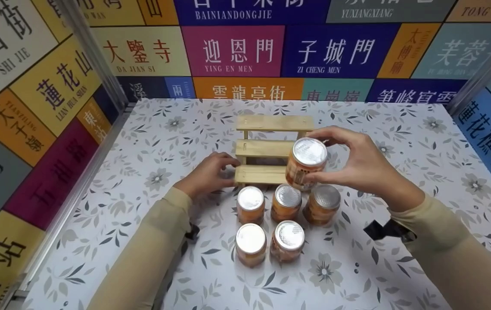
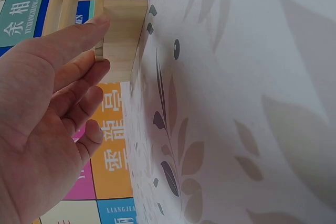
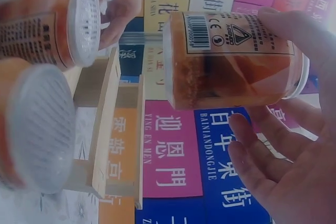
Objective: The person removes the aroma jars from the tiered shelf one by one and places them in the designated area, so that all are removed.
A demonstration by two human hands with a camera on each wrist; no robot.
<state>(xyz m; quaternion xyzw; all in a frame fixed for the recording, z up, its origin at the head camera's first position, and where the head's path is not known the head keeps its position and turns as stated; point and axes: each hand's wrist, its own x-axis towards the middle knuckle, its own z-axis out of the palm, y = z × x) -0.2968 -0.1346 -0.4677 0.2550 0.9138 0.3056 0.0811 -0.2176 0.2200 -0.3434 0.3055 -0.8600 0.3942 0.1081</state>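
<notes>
My right hand (image 1: 364, 165) grips a clear can (image 1: 308, 161) of orange contents with a silver lid, thumb on one side and fingers on the other. It is held above the table, in front of the right part of a three-step wooden stand (image 1: 260, 173). In the right wrist view, the held can (image 3: 231, 69) shows a barcode and printed label. My left hand (image 1: 209, 176) pinches the left end of the stand's lowest step. The left wrist view shows the thumb over that wooden board (image 2: 118, 22) and a fingertip beneath it.
Several similar cans stand in two rows before the stand: a can at back left (image 1: 250, 204), back middle (image 1: 286, 202), back right (image 1: 323, 204), front left (image 1: 250, 245) and front right (image 1: 287, 241). Printed panels (image 1: 237, 51) border the flowered table (image 1: 163, 142).
</notes>
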